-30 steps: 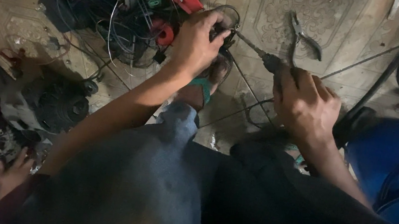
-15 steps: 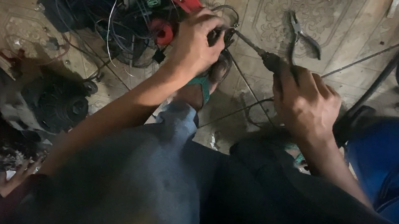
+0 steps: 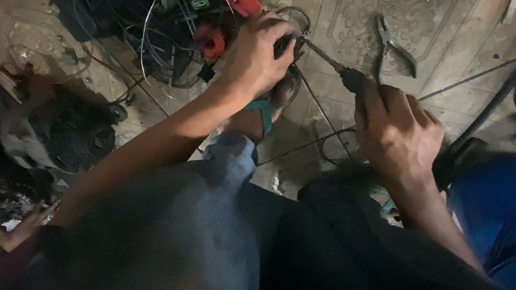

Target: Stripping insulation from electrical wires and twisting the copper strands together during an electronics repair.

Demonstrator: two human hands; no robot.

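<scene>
— Screwdriver (image 3: pixel 335 64) sits gripped in the right hand (image 3: pixel 397 128), tip meeting a small dark part (image 3: pixel 284 45) the left hand (image 3: pixel 258 53) pinches above the floor (image 3: pixel 360 10).
— The worker would do well to keep the shaft straight, the part braced, pliers (image 3: pixel 392 46) near.

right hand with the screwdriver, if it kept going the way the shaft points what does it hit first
The right hand points its screwdriver up-left, straight at the small dark part that the left hand grips. That part comes first, with the left hand's fingers right around it. The tip seems already on it, though depth is unclear.
</scene>
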